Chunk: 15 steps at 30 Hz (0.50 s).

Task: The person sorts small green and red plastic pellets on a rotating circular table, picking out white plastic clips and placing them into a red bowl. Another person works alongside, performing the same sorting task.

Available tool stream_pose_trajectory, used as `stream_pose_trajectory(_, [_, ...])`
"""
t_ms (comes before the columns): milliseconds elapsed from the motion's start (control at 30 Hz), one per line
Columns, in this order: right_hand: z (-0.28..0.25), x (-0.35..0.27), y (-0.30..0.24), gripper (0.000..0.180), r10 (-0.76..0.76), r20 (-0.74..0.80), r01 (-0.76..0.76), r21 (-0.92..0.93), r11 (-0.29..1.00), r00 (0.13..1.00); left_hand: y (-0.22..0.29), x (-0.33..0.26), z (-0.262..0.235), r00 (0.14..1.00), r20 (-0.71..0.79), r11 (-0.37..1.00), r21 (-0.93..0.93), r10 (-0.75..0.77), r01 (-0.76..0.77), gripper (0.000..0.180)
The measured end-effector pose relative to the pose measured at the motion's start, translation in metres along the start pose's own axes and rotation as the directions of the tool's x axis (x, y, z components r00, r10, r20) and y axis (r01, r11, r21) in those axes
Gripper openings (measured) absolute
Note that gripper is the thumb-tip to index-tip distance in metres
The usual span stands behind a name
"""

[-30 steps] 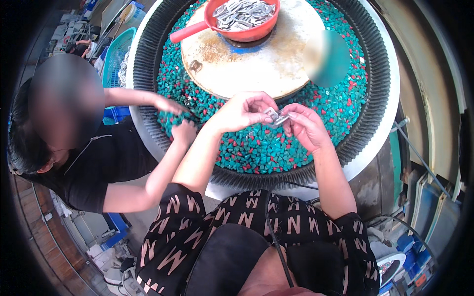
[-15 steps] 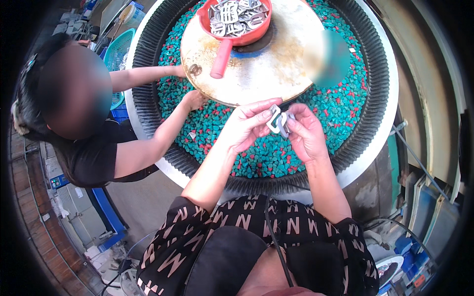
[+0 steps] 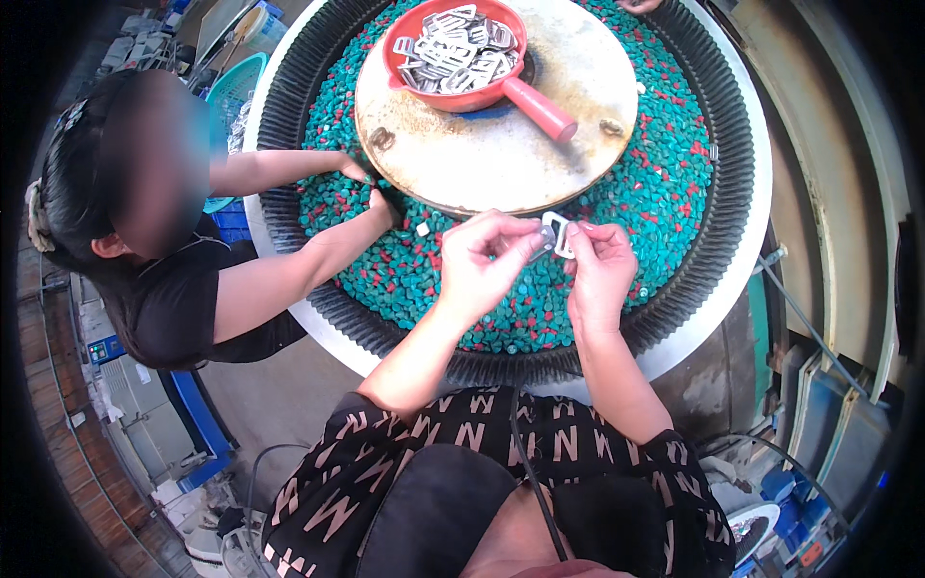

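Note:
Above the tub's green and red chips, my left hand (image 3: 489, 268) and my right hand (image 3: 601, 270) face each other with fingers pinched. Between them are small silvery metal buckles (image 3: 558, 235), flat frames with slots. The right hand pinches the paler one; the left fingers grip a greyer one beside it, partly hidden by the fingertips. Beyond them, a red scoop (image 3: 451, 100) heaped with similar metal buckles (image 3: 461, 48) rests on the round, stained centre lid (image 3: 482, 159). Its handle points toward the near right.
The round tub has a black ribbed wall (image 3: 737, 144) and a pale rim (image 3: 763, 193). At left, a co-worker's hands (image 3: 378, 197) reach into the chips (image 3: 540, 308). Another person's hand (image 3: 639, 5) shows at the far edge. A green basket (image 3: 234, 101) stands behind the co-worker.
The scoop has turned, its handle swinging from near left to near right. The co-worker's hands have come together in the chips. My hands have shifted the buckles slightly; a far hand now shows.

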State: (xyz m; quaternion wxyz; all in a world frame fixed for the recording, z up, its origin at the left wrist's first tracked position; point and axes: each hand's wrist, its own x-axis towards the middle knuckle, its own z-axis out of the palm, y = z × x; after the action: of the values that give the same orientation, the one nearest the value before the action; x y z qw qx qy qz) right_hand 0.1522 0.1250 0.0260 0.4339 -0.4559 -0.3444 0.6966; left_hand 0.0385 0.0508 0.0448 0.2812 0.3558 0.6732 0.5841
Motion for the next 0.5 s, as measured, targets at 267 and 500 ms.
stream_pose_trajectory(267, [0.025, -0.001, -0.01, 0.015, -0.298, -0.04, 0.296, -0.051, 0.954, 0.954, 0.007, -0.001, -0.001, 0.93, 0.017, 0.908, 0.207, 0.368, -0.363, 0.016])
stream_pose_trajectory(500, [0.115, 0.079, -0.064, 0.029, -0.457, 0.27, 0.485, -0.046, 0.873, 0.848, 0.033, 0.109, -0.037, 0.812, -0.241, 0.819, 0.39, 0.531, -0.42, 0.019])
